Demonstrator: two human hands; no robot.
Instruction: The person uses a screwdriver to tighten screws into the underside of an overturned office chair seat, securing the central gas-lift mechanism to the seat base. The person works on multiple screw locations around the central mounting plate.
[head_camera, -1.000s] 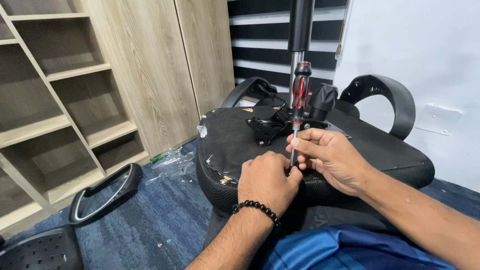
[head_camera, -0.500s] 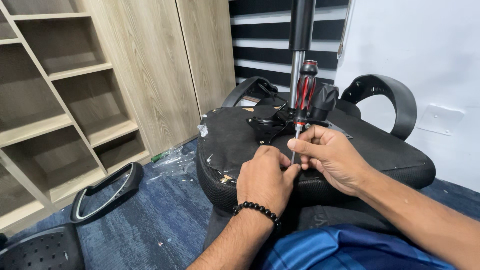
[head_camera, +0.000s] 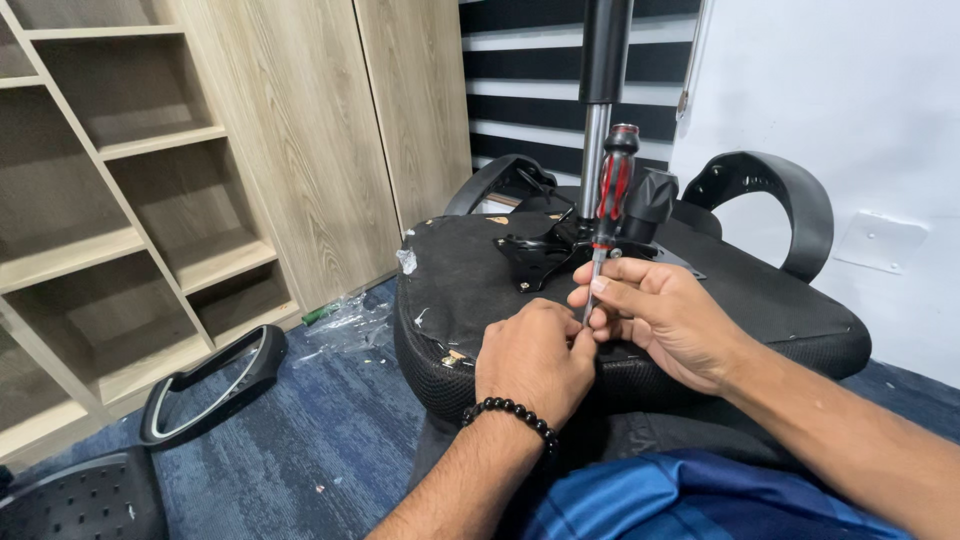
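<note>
With the right hand (head_camera: 665, 315) pinching the screwdriver (head_camera: 610, 205) shaft upright on the seat underside (head_camera: 470, 285), and the left hand (head_camera: 535, 360) apparently steadying its hidden tip, the blade risked slipping onto fingers.

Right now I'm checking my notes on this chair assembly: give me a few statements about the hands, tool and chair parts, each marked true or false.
1. The right hand pinches the shaft of a red-and-black screwdriver. True.
2. The screwdriver lies flat on the carpet. False: it stands roughly upright over the upturned chair seat.
3. The left hand wears a black bead bracelet. True.
4. A detached armrest sits on a shelf. False: it lies on the blue carpet.
</note>
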